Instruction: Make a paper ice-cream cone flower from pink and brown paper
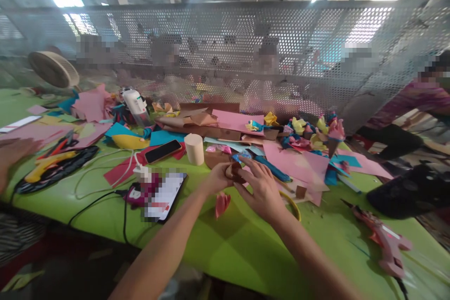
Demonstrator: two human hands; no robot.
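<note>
Both hands meet over the green table in the middle of the view. My left hand point(218, 179) is closed on a small curled piece of brown paper point(237, 174). My right hand point(262, 191) has its thumb and fingertips on the same brown paper, with the other fingers bent loosely above it. Just below them lies a pink folded paper petal point(222, 205). Behind the hands are a cream cylinder point(194, 149) standing upright and a blue rolled strip point(274, 168). A yellow ring of tape point(292, 206) is partly hidden by my right wrist.
A pink glue gun point(385, 241) and a black container point(409, 192) are at right. Phones point(167, 197), a purple power strip point(138, 194) and cables occupy the left, near yellow-handled tools point(52, 166). Coloured paper sheets point(295, 164) lie before a perforated metal screen point(218, 47). Another person point(404, 103) sits at right.
</note>
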